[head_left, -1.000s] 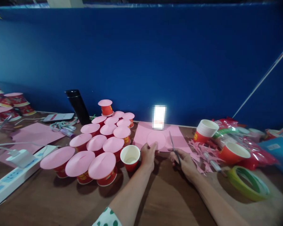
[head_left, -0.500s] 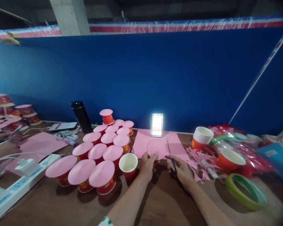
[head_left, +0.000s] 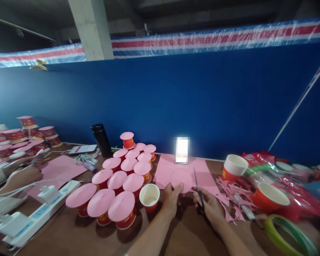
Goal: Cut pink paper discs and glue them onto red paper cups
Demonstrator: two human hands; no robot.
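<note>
My left hand (head_left: 172,202) pinches a pink paper disc (head_left: 181,180) by its lower left edge. Just to the right, my right hand (head_left: 206,204) is wrapped round the dark handles of a pair of scissors (head_left: 195,179), whose blades point up and away, apart from the disc. Beneath both lies a pink paper sheet (head_left: 162,170). By my left forearm stands an uncovered red paper cup (head_left: 149,197), its white inside showing. Left of it, several red cups carry pink paper discs (head_left: 122,206) on top.
Pink paper scraps (head_left: 236,199), a cup stack (head_left: 233,169), another red cup (head_left: 271,197) and tape rolls (head_left: 290,234) lie on the right. A power strip (head_left: 40,217), a black flask (head_left: 101,140) and a co-worker's hands (head_left: 29,170) are at left. A bright blurred screen (head_left: 181,150) stands behind.
The whole view has shifted, so things appear lower and slightly to the right. My hands keep their hold on the disc and scissors.
</note>
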